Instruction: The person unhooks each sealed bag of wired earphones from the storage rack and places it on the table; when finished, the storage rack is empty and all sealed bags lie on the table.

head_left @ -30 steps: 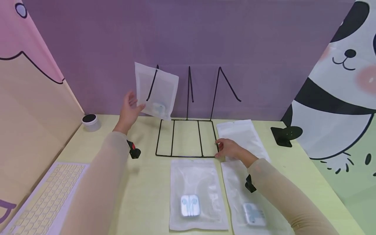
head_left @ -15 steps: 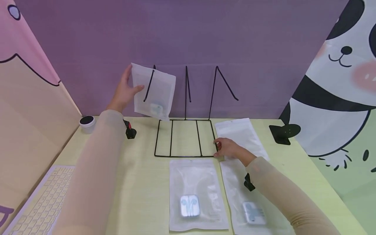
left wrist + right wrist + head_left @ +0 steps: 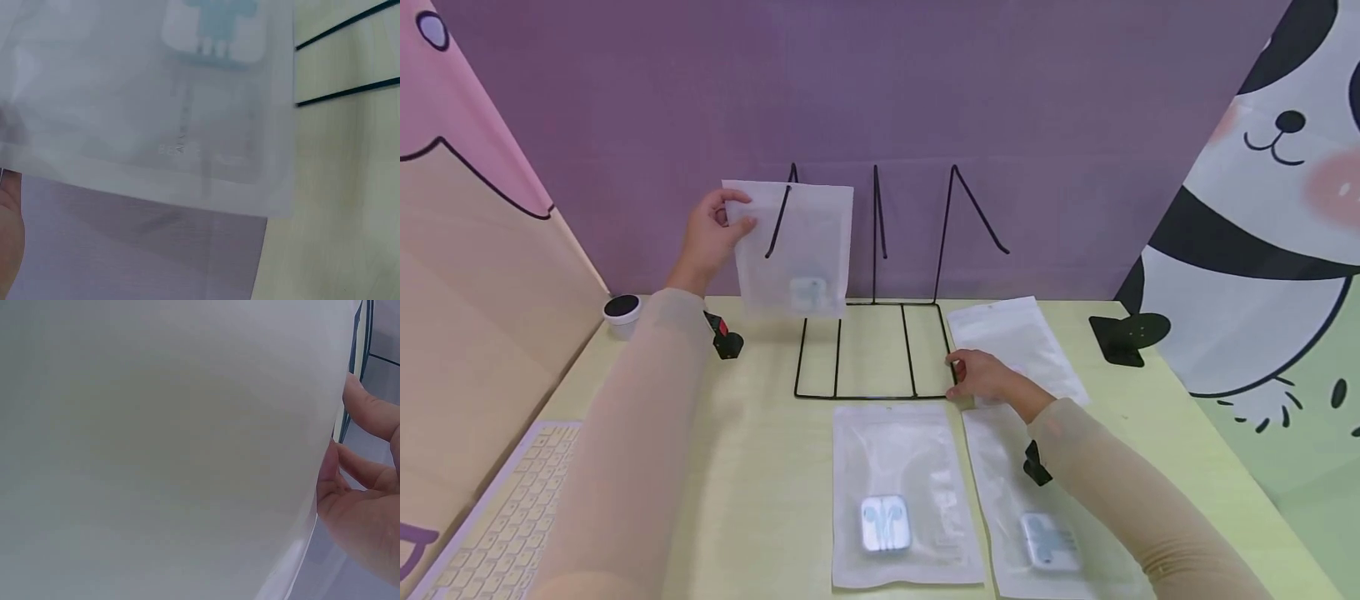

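Observation:
A translucent white packaging bag [image 3: 793, 242] with boxed earphones [image 3: 808, 293] inside hangs on the left hook of a black wire display rack [image 3: 872, 397]. My left hand [image 3: 709, 233] is at the bag's upper left edge, thumb and fingers pinching it. In the left wrist view the bag [image 3: 125, 112] fills the upper left, with part of the hand [image 3: 9, 231] beside it. Low on the right, my right hand [image 3: 981, 377] grips the rack's base at its right side. The right wrist view shows those curled fingers [image 3: 369, 415] past a large pale sheet.
A second bag [image 3: 902, 454] with boxed earphones lies in front of the rack. More bags [image 3: 1011, 342] lie to its right. A white keyboard [image 3: 505, 508], a small white jar [image 3: 622, 315] and a black stand [image 3: 1127, 337] sit around the table's sides.
The hanging bag has straightened from a tilt and sits slightly lower. My left hand first moved up along its left edge, then shifted slightly left. My right hand stays at the rack.

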Motion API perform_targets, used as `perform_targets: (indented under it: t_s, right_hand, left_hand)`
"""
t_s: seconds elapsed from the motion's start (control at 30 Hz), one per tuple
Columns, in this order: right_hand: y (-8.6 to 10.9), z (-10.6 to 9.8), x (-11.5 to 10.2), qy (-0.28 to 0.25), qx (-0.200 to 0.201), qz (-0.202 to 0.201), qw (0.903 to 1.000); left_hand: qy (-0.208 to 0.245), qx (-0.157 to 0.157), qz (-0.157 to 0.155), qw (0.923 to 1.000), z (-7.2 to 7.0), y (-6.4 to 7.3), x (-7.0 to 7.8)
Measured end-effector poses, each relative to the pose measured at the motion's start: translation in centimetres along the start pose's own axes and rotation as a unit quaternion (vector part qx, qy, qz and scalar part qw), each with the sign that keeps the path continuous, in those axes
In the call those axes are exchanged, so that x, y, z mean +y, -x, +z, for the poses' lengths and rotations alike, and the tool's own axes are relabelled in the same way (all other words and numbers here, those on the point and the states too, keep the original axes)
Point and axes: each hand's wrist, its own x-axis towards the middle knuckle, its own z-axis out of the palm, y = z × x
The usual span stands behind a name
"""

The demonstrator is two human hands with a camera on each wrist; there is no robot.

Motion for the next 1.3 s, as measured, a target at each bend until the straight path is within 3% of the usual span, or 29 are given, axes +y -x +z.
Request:
perform_targets:
  t_s: [0.37, 0.6, 0.87, 1.17, 1.3]
  right_hand:
    - [0.0, 0.1, 0.2, 0.004, 0.003, 0.007, 1.0]
    - [-0.1, 0.1, 0.4, 0.003, 0.003, 0.008, 1.0]
    - [0.0, 0.1, 0.4, 0.007, 0.007, 0.009, 0.9999]
    - [0.0, 0.3, 0.1, 0.013, 0.007, 0.013, 0.9998]
    - [0.3, 0.3, 0.1, 0.014, 0.006, 0.016, 0.9998]
  left_hand:
    - [-0.015, -0.001, 0.045, 0.9989, 0.3, 3.0, 0.1]
    - [-0.038, -0.009, 0.043, 0.9983, -0.3, 5.5, 0.2]
    - [-0.073, 0.001, 0.086, 0.9936, -1.1, 8.3, 0.4]
    - [-0.069, -0.013, 0.123, 0.99, -2.0, 11.1, 0.8]
    - [-0.041, -0.016, 0.143, 0.9888, -2.3, 12.6, 1.5]
